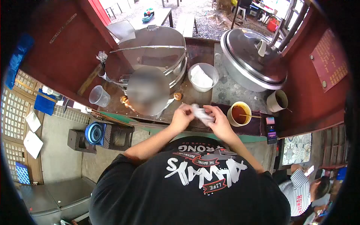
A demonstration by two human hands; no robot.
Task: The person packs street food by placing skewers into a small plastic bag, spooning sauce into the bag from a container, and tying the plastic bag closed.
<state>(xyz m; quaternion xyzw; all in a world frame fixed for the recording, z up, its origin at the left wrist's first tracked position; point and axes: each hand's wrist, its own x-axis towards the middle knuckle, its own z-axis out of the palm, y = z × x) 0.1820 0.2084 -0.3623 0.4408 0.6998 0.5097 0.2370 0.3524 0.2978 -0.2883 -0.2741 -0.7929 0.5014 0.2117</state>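
Observation:
My left hand (183,117) and my right hand (220,122) meet over the near edge of the counter. Between them they grip a crumpled white wrapper (202,114), with the fingers of both hands closed on it. Whether anything lies inside the wrapper is hidden. Just right of my right hand stands a cup of reddish-brown sauce (240,114) with a stick resting in it. Beyond my hands is a clear tub (203,77) holding something white. Brown food pieces (177,96) show beside a blurred round patch to the left of my left hand.
A large lidded steel pot (180,71) stands back left, and a lidded aluminium pot (234,71) back right. A clear plastic cup (99,96), a grey mug (277,101) and a phone (271,129) are around the counter. A person in a striped shirt (296,191) is behind, lower right.

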